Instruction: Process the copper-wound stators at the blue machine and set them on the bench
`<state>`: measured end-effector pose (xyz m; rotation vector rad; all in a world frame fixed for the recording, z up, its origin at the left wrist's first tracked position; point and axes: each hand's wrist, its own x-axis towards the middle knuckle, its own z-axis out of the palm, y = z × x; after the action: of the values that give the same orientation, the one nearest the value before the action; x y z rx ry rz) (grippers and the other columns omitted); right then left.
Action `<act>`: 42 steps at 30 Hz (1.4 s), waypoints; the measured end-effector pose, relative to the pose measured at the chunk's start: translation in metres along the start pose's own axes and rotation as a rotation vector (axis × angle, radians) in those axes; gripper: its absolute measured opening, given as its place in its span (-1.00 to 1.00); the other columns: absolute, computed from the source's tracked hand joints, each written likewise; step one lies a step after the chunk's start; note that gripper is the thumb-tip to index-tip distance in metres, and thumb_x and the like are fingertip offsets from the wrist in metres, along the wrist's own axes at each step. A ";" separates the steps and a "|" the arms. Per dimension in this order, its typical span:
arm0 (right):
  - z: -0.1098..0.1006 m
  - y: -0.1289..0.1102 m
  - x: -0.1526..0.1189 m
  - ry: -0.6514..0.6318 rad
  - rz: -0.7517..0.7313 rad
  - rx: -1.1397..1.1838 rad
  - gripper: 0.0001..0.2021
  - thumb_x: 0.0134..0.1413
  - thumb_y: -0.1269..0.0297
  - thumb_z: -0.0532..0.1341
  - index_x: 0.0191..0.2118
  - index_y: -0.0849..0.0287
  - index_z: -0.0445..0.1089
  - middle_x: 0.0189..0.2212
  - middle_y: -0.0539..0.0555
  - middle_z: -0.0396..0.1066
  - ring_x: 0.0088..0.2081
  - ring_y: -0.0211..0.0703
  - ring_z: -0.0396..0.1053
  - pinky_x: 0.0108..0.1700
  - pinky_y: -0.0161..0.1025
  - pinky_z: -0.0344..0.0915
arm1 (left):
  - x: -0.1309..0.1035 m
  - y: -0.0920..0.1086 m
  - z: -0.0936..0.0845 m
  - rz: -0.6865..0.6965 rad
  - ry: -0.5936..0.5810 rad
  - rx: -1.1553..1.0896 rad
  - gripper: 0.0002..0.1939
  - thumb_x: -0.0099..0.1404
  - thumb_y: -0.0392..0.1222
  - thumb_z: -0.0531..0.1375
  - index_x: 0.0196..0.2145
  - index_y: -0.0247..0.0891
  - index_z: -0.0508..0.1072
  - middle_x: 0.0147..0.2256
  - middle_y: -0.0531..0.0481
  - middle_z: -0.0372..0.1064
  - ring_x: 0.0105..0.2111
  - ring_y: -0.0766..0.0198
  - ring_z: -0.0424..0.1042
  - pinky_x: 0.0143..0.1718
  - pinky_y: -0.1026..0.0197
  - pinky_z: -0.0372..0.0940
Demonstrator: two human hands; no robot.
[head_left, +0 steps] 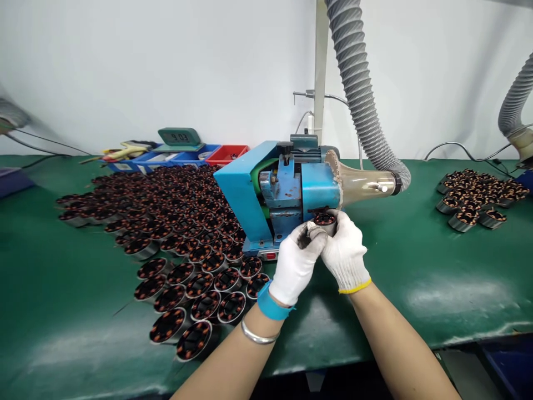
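Observation:
In front of the blue bench machine (320, 186), a motor stator (325, 221) with a dark wound top and a silvery side is held up close to the machine's lower right face. My right hand (345, 250), in a white knit glove with a yellow cuff, wraps its right side. From the left, my left hand (295, 258), also gloved in white, has its fingers curled against the stator's near left side. Grey smudges mark the left fingertips, and the fingers partly hide the stator's wall. A blue band and a silver bangle circle the left wrist.
Many wound stators (202, 305) crowd the green table left of the machine; a smaller group (478, 200) sits far right. Behind stand blue bins (156, 158), a red bin (228, 155) and a digital clock (179, 137). A grey hose (361, 83) joins the machine's clear funnel (362, 180).

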<state>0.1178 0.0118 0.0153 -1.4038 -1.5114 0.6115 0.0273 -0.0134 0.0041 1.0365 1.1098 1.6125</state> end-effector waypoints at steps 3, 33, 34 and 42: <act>-0.003 0.005 -0.007 -0.004 -0.025 0.074 -0.61 -0.05 0.16 0.30 -0.06 0.15 0.39 -0.19 0.14 0.49 -0.13 0.02 0.45 -0.05 -0.05 0.39 | -0.006 0.000 -0.002 -0.004 -0.027 0.019 -0.62 0.00 -0.08 0.35 -0.24 -0.31 0.45 -0.27 -0.05 0.48 -0.22 0.17 0.45 -0.07 0.12 0.33; -0.004 0.017 -0.004 -0.266 0.067 0.606 -0.67 0.03 0.19 0.26 -0.07 0.20 0.41 -0.17 0.10 0.54 -0.12 -0.07 0.49 -0.06 -0.17 0.45 | 0.002 -0.002 -0.004 0.002 0.055 0.052 -0.53 -0.10 -0.18 0.40 -0.22 -0.30 0.39 -0.29 -0.04 0.49 -0.25 0.20 0.47 -0.12 0.13 0.33; -0.004 0.017 -0.002 -0.264 0.056 0.604 -0.68 0.04 0.19 0.25 -0.08 0.20 0.41 -0.17 0.10 0.53 -0.12 -0.07 0.49 -0.05 -0.17 0.44 | 0.003 -0.002 -0.003 0.015 0.050 0.062 -0.55 -0.07 -0.18 0.39 -0.21 -0.30 0.40 -0.28 -0.05 0.49 -0.24 0.20 0.47 -0.11 0.13 0.33; -0.008 0.013 0.000 -0.269 0.031 0.549 -0.67 0.08 0.19 0.23 -0.05 0.21 0.42 -0.15 0.11 0.52 -0.10 -0.07 0.48 -0.02 -0.17 0.41 | 0.004 0.007 0.001 0.037 -0.002 0.125 -0.60 0.00 -0.16 0.36 -0.19 -0.29 0.42 -0.25 -0.07 0.52 -0.20 0.17 0.49 -0.09 0.12 0.34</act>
<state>0.1308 0.0123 0.0077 -0.9470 -1.3792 1.1706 0.0255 -0.0106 0.0120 1.1458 1.2084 1.5874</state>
